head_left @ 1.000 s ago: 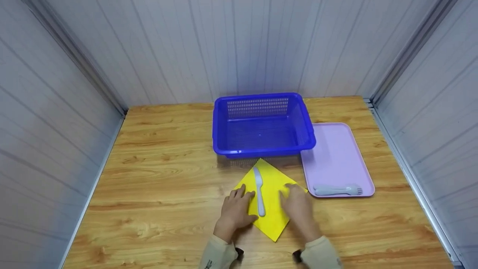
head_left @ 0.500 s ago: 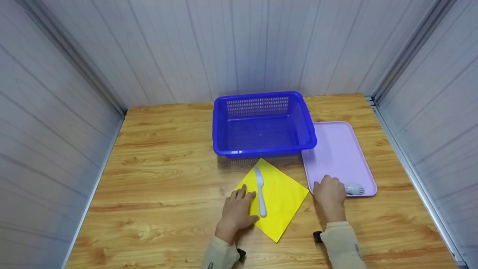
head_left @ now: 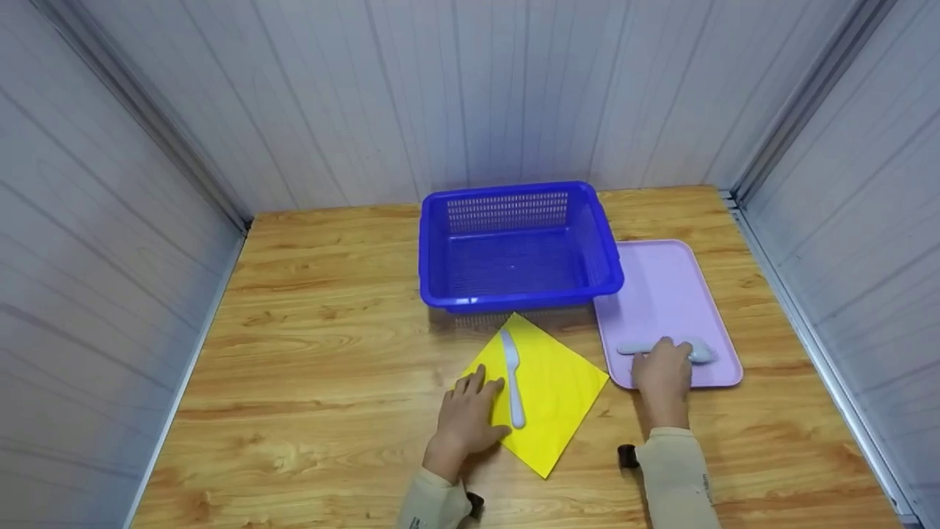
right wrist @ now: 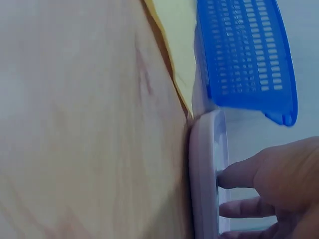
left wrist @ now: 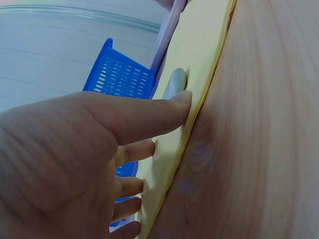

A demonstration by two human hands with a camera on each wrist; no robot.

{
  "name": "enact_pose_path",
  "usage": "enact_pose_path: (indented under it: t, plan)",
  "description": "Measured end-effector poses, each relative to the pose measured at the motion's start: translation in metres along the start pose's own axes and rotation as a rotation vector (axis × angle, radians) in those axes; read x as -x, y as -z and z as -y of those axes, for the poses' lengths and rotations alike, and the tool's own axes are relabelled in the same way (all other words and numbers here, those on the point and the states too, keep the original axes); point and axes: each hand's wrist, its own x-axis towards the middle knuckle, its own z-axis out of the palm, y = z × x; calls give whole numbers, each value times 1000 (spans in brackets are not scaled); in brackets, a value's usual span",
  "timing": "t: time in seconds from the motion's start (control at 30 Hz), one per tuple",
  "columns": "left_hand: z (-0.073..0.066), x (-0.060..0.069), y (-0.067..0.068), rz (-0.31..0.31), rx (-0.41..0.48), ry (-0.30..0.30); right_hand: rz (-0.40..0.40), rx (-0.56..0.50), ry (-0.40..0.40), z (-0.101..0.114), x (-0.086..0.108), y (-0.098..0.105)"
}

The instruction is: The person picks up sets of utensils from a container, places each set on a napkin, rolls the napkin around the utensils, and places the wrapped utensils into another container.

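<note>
My left hand [head_left: 470,415] rests with spread fingers on the left side of a yellow napkin [head_left: 554,397]. Its thumb lies beside the handle end of a pale grey plastic knife [head_left: 514,382], which lies along the napkin. On the right, my right hand [head_left: 664,375] reaches over the near part of a pink tray [head_left: 661,286]. Its fingertips are down at the pale grey cutlery [head_left: 703,353] there, a fork-like head showing to the right and a handle to the left. The hand covers the middle, so whether it pinches the cutlery is hidden. In the right wrist view the fingertips [right wrist: 230,178] touch down inside the tray.
A blue plastic basket [head_left: 518,300] with perforated sides stands behind the napkin, its right rim overlapping the tray's left edge. Wood-grain tabletop [head_left: 316,367] surrounds everything. Pale panel walls [head_left: 507,95] enclose the table at the back and both sides.
My right hand has left the napkin and gone right to the tray. The cutlery has shifted away from the tray's near edge. My left hand stays on the napkin.
</note>
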Motion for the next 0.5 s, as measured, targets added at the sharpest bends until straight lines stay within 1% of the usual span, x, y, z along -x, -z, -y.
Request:
enact_pose_path:
  t: [0.1,0.2,0.3,0.4,0.5]
  plan:
    - [1,1,0,-6,4,0,-2,-112,-83,-4,-2,3]
    - [1,1,0,-3,4,3,4,-140,-113,-6,-5,5]
    - [1,2,0,-4,15,-3,-4,-125,-93,-8,-7,5]
    - [0,2,0,-8,10,-11,-44,-146,-72,-11,-7,4]
    - [0,2,0,-5,0,-13,-102,-186,-30,-15,-5,3]
